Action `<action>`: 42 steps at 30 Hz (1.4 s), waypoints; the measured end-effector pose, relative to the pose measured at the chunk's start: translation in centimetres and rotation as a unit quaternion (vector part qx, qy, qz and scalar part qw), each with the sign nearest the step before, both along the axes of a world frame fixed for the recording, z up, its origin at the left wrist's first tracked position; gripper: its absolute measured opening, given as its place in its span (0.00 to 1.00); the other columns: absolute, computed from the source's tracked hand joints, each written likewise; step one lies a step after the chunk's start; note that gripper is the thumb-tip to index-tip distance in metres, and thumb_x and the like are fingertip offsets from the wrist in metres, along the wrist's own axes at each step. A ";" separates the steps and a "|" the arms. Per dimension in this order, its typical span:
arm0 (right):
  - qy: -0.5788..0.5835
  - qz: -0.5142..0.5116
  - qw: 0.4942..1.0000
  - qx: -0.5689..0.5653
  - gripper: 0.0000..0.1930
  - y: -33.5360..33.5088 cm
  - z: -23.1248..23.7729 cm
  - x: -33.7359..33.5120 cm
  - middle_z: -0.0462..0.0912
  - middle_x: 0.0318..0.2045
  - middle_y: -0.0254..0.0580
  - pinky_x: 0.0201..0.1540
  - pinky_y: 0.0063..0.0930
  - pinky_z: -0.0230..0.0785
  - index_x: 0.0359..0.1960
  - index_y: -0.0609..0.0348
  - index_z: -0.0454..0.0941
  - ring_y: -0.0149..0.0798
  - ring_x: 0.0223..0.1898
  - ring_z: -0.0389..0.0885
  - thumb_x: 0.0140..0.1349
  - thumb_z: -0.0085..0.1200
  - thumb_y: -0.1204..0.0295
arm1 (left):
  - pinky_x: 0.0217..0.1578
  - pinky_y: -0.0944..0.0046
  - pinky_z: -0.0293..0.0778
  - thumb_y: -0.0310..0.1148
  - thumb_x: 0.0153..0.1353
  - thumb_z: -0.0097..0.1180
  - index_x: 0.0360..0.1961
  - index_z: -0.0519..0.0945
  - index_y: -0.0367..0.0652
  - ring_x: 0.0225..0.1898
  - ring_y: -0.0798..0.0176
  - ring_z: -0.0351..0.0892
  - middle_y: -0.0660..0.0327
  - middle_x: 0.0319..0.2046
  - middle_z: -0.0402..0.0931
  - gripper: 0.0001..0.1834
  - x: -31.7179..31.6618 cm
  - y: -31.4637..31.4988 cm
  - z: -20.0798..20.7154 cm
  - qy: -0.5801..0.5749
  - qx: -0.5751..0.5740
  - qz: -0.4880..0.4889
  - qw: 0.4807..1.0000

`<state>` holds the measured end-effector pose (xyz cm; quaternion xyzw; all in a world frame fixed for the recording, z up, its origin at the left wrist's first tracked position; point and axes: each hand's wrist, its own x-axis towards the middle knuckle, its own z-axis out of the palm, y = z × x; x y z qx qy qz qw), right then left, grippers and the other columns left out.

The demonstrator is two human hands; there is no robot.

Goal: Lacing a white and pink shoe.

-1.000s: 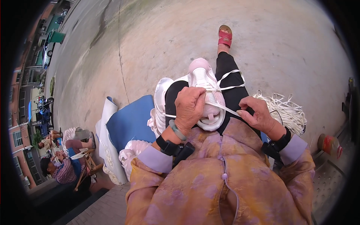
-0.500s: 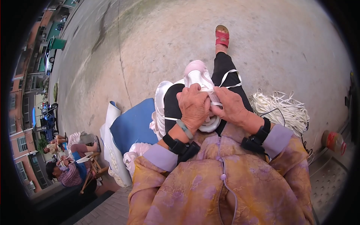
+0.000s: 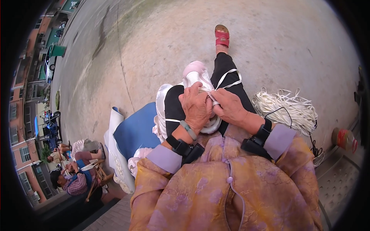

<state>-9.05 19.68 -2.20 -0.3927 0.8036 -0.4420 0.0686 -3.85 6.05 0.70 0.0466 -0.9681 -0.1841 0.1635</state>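
A white sneaker with a pale pink toe (image 3: 195, 69) rests on my lap, its toe pointing away from me. My left hand (image 3: 195, 106) is closed over the left side of its lacing area, fingertips at the eyelets. From the other side, my right hand (image 3: 232, 104) pinches a white shoelace (image 3: 210, 92) close to my left fingers. The lace's exact path between the fingertips is hidden. A loose loop of white lace (image 3: 239, 77) lies across my right trouser leg. The heel opening shows partly beneath my wrists.
To the right, a heap of white laces (image 3: 285, 109) lies on the concrete, with a plastic jar (image 3: 344, 140) beyond it. Blue sheet material (image 3: 135, 125) and more pale shoes (image 3: 162, 100) are at my left. Farther left, a seated person (image 3: 77, 183) handles white strips.
The sneaker and both hands have shifted slightly left in view. My right hand has drawn closer to my left fingers, and the lace span between them looks shorter.
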 end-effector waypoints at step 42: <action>-0.141 -0.077 0.986 -0.033 0.12 -0.6 -0.1 -2.5 0.76 0.27 0.41 0.32 0.25 0.69 0.40 0.62 0.75 0.33 0.26 0.75 0.53 0.54 0.73 | 0.42 0.58 0.68 0.23 0.47 0.55 0.36 0.77 0.38 0.39 0.50 0.72 0.53 0.37 0.75 0.12 4.3 -6.6 0.5 0.025 0.184 -0.048 0.981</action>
